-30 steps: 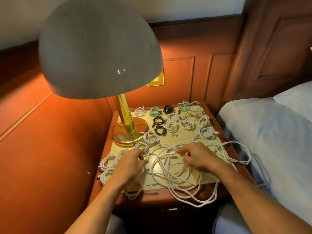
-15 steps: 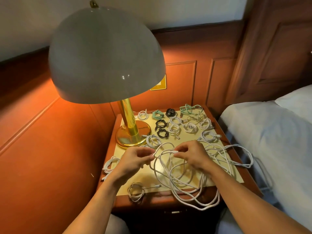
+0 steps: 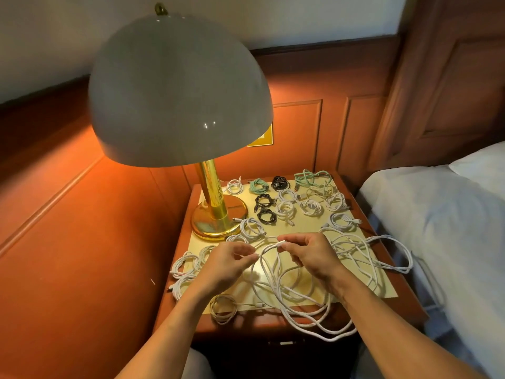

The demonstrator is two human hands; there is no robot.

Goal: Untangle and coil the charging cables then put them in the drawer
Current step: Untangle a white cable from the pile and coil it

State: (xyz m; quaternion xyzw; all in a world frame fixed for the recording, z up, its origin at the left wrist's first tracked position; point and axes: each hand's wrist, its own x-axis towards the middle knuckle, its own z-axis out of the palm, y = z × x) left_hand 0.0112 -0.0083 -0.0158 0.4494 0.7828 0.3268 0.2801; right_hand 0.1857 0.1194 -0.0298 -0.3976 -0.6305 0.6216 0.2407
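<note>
- The right hand [image 3: 314,255] pinches the plug end of a long white charging cable [image 3: 269,272] between thumb and forefinger, with the other fingers curled under.
- The left hand [image 3: 229,263] is just beside it, fingers curled, thumb and forefinger nipping the same cable a little way down from the plug.
- Both hands are raised slightly above the table [image 3: 246,325], close together over its middle.
- From the hands the cable drops into a loose white tangle [image 3: 300,294] spread over the near half of a yellow mat [image 3: 300,225]. Some loops trail over the table's front edge and others reach toward the right edge.
- Finished coils lie on the far half of the mat: several white coils [image 3: 311,207], three black coils [image 3: 264,201] and a mint-green coil [image 3: 258,185].
- A looser mint-green bundle [image 3: 310,177] sits at the back right corner.
- More white coils [image 3: 185,265] lie at the left edge beside the left wrist, and a cream coil [image 3: 222,307] lies at the front left.
- A brass lamp [image 3: 213,203] with a grey dome shade stands on the back left of the table, lit.
- Below the front edge the cabinet face is dark, showing only a small pale handle [image 3: 282,343].
- A bed [image 3: 437,228] with white linen stands just to the right.
</note>
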